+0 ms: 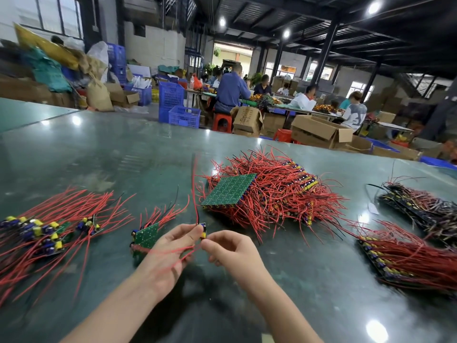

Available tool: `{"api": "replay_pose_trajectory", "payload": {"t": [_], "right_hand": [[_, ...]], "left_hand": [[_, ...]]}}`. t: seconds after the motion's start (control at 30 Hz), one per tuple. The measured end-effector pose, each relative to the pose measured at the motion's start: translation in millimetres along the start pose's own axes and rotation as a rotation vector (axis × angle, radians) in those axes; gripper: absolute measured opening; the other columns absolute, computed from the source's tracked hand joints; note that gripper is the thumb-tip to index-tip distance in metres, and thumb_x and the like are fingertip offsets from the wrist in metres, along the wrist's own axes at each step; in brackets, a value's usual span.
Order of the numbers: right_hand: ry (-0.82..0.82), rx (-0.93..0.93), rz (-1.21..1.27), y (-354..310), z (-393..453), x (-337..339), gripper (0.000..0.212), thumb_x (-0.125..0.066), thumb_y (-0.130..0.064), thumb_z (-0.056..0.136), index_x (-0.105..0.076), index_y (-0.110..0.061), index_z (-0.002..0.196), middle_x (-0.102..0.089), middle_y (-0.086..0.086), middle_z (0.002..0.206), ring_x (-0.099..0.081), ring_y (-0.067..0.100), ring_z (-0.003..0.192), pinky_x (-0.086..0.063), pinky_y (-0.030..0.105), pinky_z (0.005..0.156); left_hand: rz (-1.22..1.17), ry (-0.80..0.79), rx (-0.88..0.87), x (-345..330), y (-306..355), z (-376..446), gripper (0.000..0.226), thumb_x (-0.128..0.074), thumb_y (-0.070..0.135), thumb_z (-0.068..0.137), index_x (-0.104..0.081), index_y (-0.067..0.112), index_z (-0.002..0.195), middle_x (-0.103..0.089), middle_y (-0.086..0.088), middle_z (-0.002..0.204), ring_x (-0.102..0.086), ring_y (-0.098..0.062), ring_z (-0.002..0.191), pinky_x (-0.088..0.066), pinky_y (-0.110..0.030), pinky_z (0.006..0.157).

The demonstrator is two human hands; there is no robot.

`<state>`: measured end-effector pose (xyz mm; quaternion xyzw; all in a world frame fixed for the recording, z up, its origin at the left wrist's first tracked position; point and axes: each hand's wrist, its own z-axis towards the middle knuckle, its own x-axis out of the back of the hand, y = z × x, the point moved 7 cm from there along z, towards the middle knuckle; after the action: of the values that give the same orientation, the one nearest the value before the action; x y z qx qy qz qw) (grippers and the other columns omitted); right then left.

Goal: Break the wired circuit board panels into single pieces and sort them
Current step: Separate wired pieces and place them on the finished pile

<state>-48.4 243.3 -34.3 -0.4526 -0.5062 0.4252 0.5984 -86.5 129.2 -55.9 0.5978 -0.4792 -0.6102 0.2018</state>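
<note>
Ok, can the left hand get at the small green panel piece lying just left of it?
Probably yes. The panel piece lies beside the left hand with bare table between, but that hand is pinching a single board together with the right hand, so it must let go first.

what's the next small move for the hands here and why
Probably carry the single piece, pinched between the left hand and right hand, over to the pile of singles on the left. It already looks detached from the panel remnant, which the left hand seems to hold too.

Glossy green table (123, 157) carries red-wired board piles (272, 191).
</note>
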Motion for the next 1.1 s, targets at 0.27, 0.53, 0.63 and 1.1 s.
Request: {"api": "replay_pose_trajectory", "payload": {"t": [0.27,0.53,0.63,1.1], "right_hand": [[0.017,0.040,-0.070,-2,-2,-8,0.010,-0.068,-0.020,0.086,-0.065,-0.030,0.084,-0.069,-0.008,0.075,-0.059,0.003,0.061,-0.049,0.019,0.063],[-0.015,0.008,-0.070,-4,-4,-10,0.024,-0.056,0.000,0.086,-0.067,-0.019,0.078,-0.069,-0.007,0.070,-0.058,-0.002,0.056,-0.044,0.013,0.059],[-0.049,0.048,-0.026,-9,-5,-11,0.027,-0.053,0.006,0.088,-0.068,-0.016,0.083,-0.068,-0.008,0.068,-0.058,-0.003,0.055,-0.044,0.011,0.059],[0.258,0.072,-0.667,-8,-15,1,0.037,-0.065,-0.062,0.071,-0.046,-0.031,0.072,-0.060,-0.017,0.078,-0.055,0.003,0.075,-0.041,0.026,0.065]], "left_hand": [[-0.057,-0.095,0.001,-3,-2,1,0.016,-0.077,0.013,0.051,-0.071,0.013,0.066,-0.067,-0.011,0.074,-0.061,-0.020,0.062,-0.050,-0.023,0.051],[0.261,-0.063,-0.247,-3,15,-5,0.009,-0.075,0.024,0.056,-0.074,0.020,0.064,-0.066,0.002,0.063,-0.054,-0.001,0.053,-0.043,-0.010,0.056],[0.222,-0.002,-0.203,2,15,-2,0.014,-0.071,0.027,0.063,-0.072,0.015,0.069,-0.060,0.003,0.059,-0.046,-0.005,0.053,-0.036,-0.021,0.058],[0.086,0.113,-0.183,10,10,-1,0.008,-0.074,0.017,0.056,-0.072,0.014,0.062,-0.064,0.006,0.062,-0.051,-0.008,0.065,-0.035,-0.026,0.065]]}}
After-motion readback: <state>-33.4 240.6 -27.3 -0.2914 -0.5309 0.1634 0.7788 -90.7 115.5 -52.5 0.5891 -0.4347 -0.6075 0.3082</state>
